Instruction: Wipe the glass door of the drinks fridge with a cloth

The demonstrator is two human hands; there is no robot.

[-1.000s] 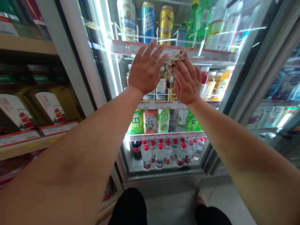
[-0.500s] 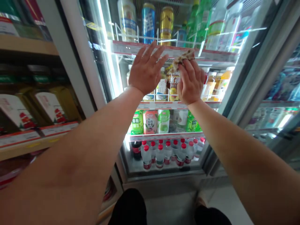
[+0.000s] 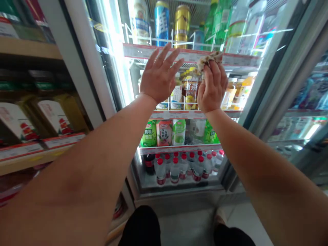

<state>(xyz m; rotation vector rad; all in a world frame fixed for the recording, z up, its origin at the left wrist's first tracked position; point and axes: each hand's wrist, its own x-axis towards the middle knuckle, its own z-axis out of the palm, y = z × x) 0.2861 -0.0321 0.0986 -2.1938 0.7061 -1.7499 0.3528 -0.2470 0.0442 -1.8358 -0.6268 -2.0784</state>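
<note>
Head view: the two hands are staying apart in front of a glass cooler door (image 3: pixel 179 193). The left hand (image 3: pixel 159 77) is spreading its fingers, palm toward the glass, and is gripping nothing. Its fingertips are overlapping the front edge of the upper shelf (image 3: pixel 238 58), left of that edge's middle. Whether the palm is bearing on the glass cannot be confirmed.

The right hand (image 3: pixel 214 85) is clamping a crumpled patterned cloth (image 3: pixel 208 60) under bent fingers. The cloth is overlapping the same front edge, right of its middle, and appears to be lying on the near side of the glass.

Handling, by judgement: the cloth should be light, soft and limp, with no fragile parts. Dampness cannot be told. The bunched middle is offering the best hold, under closely set fingers; the loose folds are jutting past the fingertips and are likely to give a poor grip.

Behind the glass, a blue can (image 3: pixel 161 24) and a gold can (image 3: pixel 182 25) are standing near the upper shelf's front edge. Iced-tea bottles (image 3: pixel 190 90) are showing between the hands, one shelf lower. Red-capped water bottles (image 3: pixel 175 172) are standing near the door's bottom edge.
</note>
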